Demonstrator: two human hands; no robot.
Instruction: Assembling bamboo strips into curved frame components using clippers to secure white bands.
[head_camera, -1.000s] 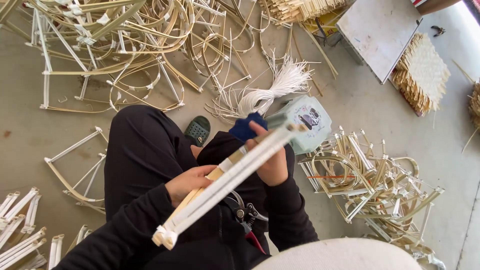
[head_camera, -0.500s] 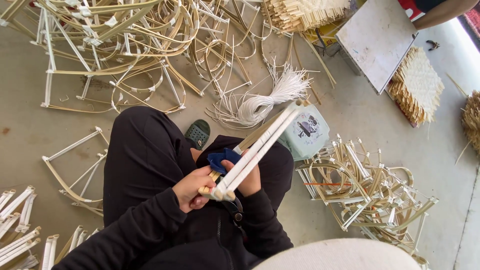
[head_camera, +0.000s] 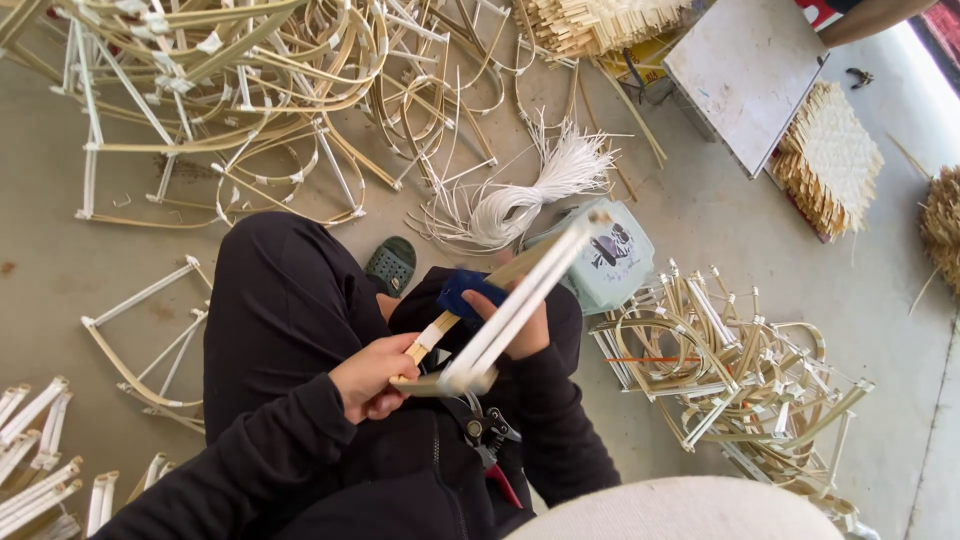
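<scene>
Head view looks down on a seated person in black, and the pale green plastic box with a dark printed label on its lid serves as the landmark. Just left of that box, the bamboo frame piece, a bundle of pale strips partly wrapped in white, slants from the box's top edge down toward the lap. The right hand is closed around the middle of the frame piece, fingers curled over it, with a blue cloth pressed beside them. The left hand, lower left of the box, pinches the frame's lower end with fingers bent shut. Red-handled pliers lie on the lap below the hands. A bundle of white strips lies just above the box; a grey board sits up and right of it; finished frames are heaped to its lower right
</scene>
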